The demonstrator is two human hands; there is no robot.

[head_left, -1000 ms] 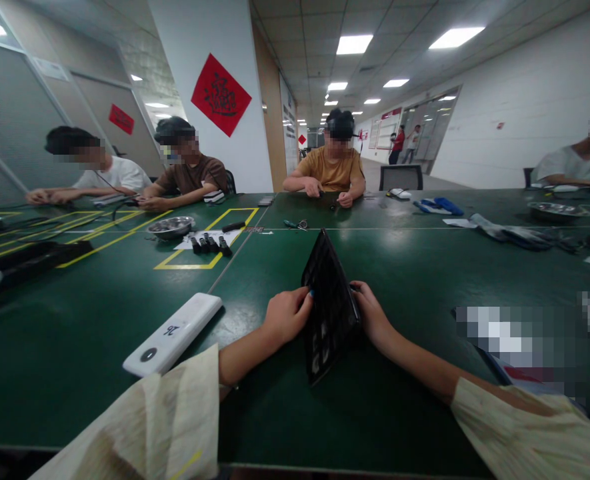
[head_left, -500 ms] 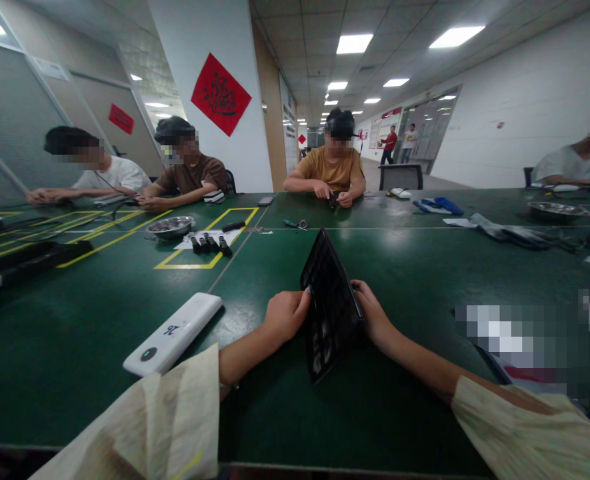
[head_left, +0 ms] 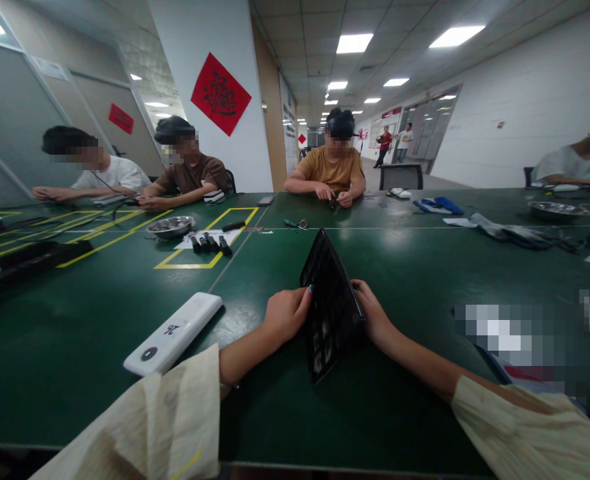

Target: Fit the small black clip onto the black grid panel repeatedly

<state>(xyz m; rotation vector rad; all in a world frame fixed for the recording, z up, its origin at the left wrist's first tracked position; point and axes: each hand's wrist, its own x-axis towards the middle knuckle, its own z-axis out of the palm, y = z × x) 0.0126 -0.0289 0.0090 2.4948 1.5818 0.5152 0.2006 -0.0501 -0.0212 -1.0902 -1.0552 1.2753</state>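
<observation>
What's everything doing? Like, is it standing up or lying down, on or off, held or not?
Black panel: held tilted up on edge; contact with the table unclear.
Left hand: closed on the panel, thumb against its face.
Right hand: holding the panel's other side.
White power bank: lying flat, not held.
Metal bowl: upright, not held.
Ceiling light: on.

Green table [head_left: 265, 427] before me, white device [head_left: 179, 330] by my left, metal bowl [head_left: 169, 234] beyond, yellow lines [head_left: 185, 268], blue cloth [head_left: 443, 205].
</observation>
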